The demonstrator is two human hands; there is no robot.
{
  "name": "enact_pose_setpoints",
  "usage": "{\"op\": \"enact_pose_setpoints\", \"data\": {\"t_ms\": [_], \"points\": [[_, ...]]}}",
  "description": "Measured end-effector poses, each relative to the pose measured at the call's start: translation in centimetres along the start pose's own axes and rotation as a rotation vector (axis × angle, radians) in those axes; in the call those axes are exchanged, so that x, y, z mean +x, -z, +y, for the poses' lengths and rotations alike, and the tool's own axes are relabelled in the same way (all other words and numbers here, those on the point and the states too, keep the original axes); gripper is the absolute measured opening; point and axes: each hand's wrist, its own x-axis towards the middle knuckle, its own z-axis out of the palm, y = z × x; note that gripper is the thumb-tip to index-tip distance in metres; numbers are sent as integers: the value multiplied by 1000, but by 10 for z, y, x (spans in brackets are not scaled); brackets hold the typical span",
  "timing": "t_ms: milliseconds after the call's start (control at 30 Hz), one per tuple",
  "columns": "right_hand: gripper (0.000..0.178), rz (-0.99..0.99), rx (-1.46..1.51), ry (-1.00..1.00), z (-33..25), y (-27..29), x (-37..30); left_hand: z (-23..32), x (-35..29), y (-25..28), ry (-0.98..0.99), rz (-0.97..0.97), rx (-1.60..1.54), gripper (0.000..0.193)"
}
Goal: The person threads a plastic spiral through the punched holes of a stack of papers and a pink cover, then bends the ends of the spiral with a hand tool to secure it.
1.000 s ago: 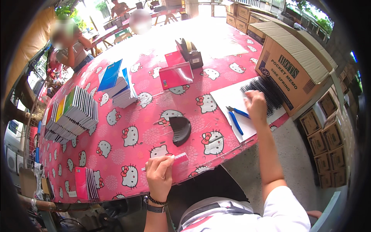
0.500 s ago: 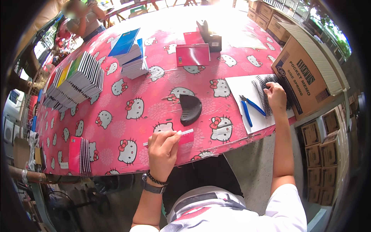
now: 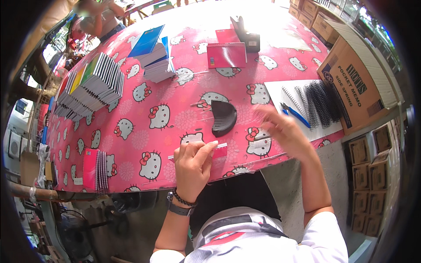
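My left hand (image 3: 192,164) is closed on a small pink notepad (image 3: 221,152) at the table's near edge, its white page edge facing up. To the right, my right hand (image 3: 287,131) is in the air over the table, fingers smeared by motion, so whether it holds anything cannot be made out. Between and beyond the hands lies a black, ridged, half-moon-shaped piece (image 3: 224,118). Blue-handled pliers (image 3: 299,118) rest on a white sheet (image 3: 275,92), partly behind my right hand. Beside them, many black spiral binding coils (image 3: 322,103) lie in a pile against a cardboard box.
The open cardboard box (image 3: 351,87) stands at the right edge. Pink notepads (image 3: 226,55) lie by a black holder (image 3: 250,41). Stacked spiral notebooks (image 3: 94,85), blue-covered pads (image 3: 149,41) and bound pink notepads (image 3: 91,168) are at left. Another person (image 3: 103,22) is far left.
My right hand has left the coil pile and moved left toward my left hand. My left hand keeps hold of the pink notepad. The whole view has shifted slightly.
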Motion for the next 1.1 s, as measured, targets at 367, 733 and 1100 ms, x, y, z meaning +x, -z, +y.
{"op": "enact_pose_setpoints", "data": {"t_ms": [367, 733, 1100], "points": [[25, -37, 53, 148, -3, -43, 0, 4, 3, -1, -9, 29, -66, 22], [31, -326, 142, 130, 6, -41, 4, 7, 3, 3, 23, -9, -48, 23], [40, -451, 117, 51, -12, -35, 12, 21, 4, 2, -10, -132, 21, 23]]}}
